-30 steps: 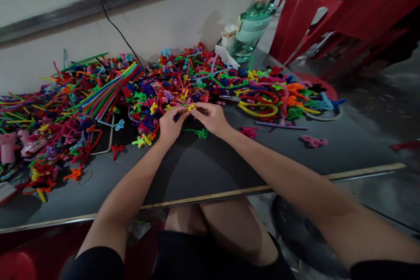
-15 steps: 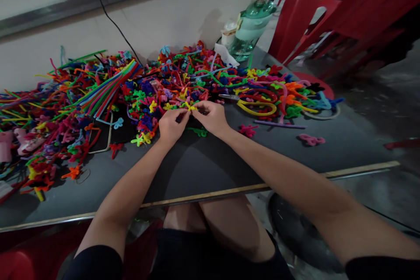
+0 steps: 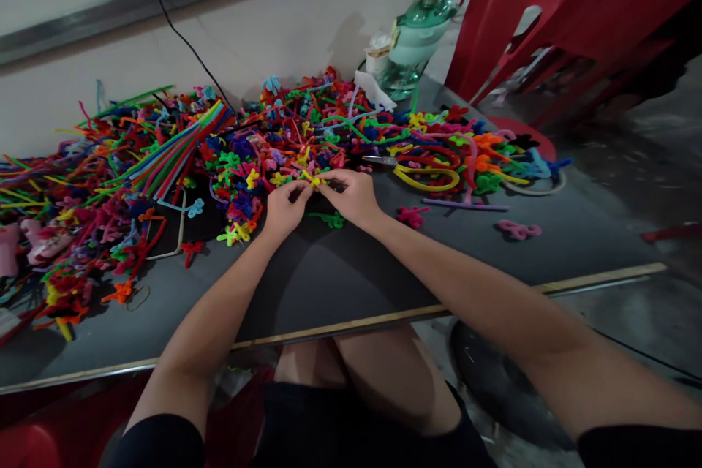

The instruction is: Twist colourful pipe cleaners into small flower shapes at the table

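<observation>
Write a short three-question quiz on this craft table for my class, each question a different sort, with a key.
1. True or false: both hands pinch the small yellow pipe-cleaner piece.
2. Which lies on the table just right of the right hand? A) a pink twisted shape B) a spoon C) a book
3. Fill in: beside the wall stands a green ______ with a doll-like top.

Key: 1 true, left hand and right hand meet on it; 2 A; 3 bottle.

hands (image 3: pixel 321 199) pinch yellow pipe cleaner (image 3: pixel 314 178)
</observation>
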The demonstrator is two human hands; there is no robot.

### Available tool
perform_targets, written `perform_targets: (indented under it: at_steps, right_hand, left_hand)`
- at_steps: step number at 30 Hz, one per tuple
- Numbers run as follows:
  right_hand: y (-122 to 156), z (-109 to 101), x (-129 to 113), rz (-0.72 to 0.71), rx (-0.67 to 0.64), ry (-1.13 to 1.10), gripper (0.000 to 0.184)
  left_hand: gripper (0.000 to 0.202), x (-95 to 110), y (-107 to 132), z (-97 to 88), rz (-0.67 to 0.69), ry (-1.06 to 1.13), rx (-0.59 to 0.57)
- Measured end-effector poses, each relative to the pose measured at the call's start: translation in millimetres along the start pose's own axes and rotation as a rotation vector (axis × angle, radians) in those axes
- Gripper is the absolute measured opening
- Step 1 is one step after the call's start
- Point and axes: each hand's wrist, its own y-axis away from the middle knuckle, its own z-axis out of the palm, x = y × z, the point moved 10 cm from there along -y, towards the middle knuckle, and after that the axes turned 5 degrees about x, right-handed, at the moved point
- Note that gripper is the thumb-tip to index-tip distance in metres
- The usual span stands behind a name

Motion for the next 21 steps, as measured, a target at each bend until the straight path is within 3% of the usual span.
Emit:
perform_targets:
  at_steps: [7, 12, 16, 21]
  right_hand:
    - [-4.9, 12.6, 9.6, 0.056, -0.212, -0.201, 0.027]
    - [-3.2, 23.9, 25.3, 0.241, -0.277, -0.365, 0.033]
    - [-1.7, 24.7, 38.3, 0.358, -0.194, -0.433, 0.038]
    - [-4.0, 9.2, 38.0, 0.298, -0.055, -0.291, 0.028]
  left_hand:
    - [0.024, -7.8, -1.8, 11.9, -0.008, 0.228, -0.129]
    - [0.017, -13.6, 0.8, 13.4, -0.063, 0.217, -0.075]
    - [0.015, -10.0, 2.3, 3.2, -0.083, 0.133, 0.010]
    - [0.018, 5.2, 4.1, -12.5, -0.001, -0.005, 0.108]
